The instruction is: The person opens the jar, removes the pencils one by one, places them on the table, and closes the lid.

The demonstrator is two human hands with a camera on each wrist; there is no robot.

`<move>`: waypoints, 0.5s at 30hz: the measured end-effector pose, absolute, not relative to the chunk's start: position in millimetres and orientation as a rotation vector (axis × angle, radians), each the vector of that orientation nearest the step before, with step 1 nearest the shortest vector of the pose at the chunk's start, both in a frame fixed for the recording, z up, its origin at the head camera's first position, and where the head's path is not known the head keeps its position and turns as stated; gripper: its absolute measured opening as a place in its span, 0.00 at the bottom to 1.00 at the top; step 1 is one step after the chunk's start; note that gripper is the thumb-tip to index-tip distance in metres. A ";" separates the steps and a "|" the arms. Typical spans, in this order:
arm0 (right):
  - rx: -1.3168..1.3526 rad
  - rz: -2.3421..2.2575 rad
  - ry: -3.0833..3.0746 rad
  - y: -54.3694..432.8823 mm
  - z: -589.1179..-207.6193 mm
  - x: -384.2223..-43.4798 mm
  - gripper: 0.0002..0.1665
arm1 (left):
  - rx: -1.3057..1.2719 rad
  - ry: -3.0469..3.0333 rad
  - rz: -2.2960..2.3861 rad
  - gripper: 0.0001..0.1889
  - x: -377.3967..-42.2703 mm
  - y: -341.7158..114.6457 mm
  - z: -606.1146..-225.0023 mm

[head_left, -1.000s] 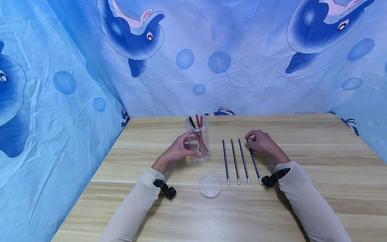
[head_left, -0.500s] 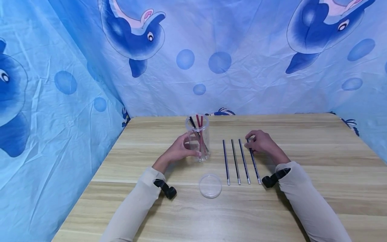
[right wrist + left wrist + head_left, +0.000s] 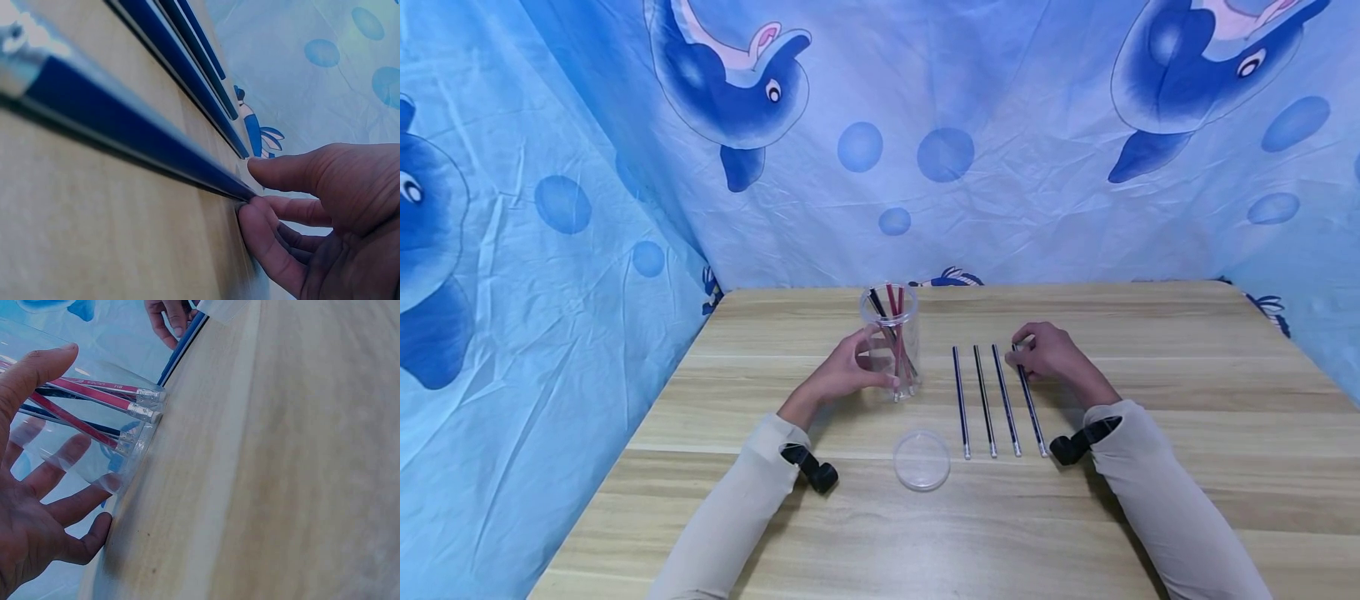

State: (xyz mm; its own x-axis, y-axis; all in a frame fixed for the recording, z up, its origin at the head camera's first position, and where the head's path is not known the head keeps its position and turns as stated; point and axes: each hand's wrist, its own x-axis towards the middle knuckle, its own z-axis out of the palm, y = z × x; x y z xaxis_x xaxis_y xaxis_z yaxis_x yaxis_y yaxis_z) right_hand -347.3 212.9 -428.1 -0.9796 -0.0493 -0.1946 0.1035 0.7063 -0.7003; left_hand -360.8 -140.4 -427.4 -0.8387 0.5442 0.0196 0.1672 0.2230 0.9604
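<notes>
Head view: the far end of the rightmost blue pencil (image 3: 1032,412) lies at the fingertips of your right hand (image 3: 1043,350), much the nearer of your two. The pencil rests flat on the table (image 3: 1187,467), its long axis running from those fingertips back toward you and slightly to the right. Your right-hand fingers are curled, with thumb and forefinger either side of that end; the right wrist view shows the end meeting a fingertip, but you cannot be sure from it whether the thumb presses too.

To the left, three other pencils (image 3: 984,400) lie side by side, well apart from your left hand (image 3: 842,367). Beyond them stands a clear jar (image 3: 912,346), its axis upright where the pencil's is level. Your left hand holds it, thumb on the near side, fingers spread round the wall.

The jar is a smooth, see-through cylinder with a thick round rim. Red pencils (image 3: 900,304) and dark pencils (image 3: 877,302) lean and cross inside, metal-banded ends down. The pencils on the table are slim and glossy, with silvery bands and pale ends toward you. Nearer you lies a thin, clear disc (image 3: 921,461) with a raised edge. The tabletop has pale, streaked wood grain; behind it hangs a creased blue curtain (image 3: 1037,225) printed with dolphins.
</notes>
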 end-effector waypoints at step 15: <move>0.067 -1.287 2.890 208.7 -412.3 -342.1 0.25 | 0.659 2.161 1.657 0.50 -359.0 -141.6 -426.7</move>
